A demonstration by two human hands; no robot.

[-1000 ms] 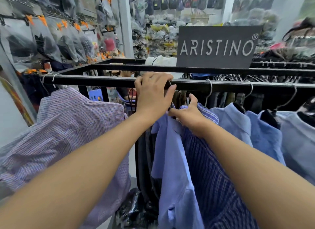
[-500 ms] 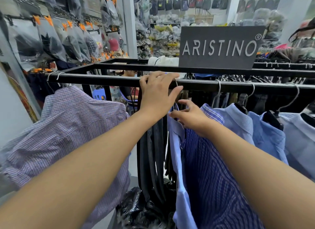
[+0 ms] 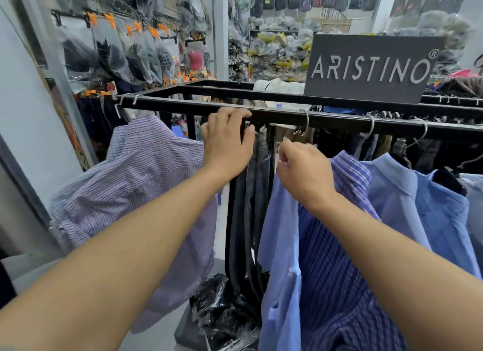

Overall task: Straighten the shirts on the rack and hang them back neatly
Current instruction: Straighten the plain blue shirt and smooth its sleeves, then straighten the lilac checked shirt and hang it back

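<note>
The pale blue cotton shirt, hanging lengthwise straight down, is pinched at its collar in the grip of the right hand (hanger hook hidden), while the black metal rack rail just above is clasped by the left hand.

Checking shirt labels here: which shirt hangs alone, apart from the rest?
The purple checked shirt, left of the left hand on the rail; the others are blue, bunched from the light blue shirt in the right hand rightward.
</note>
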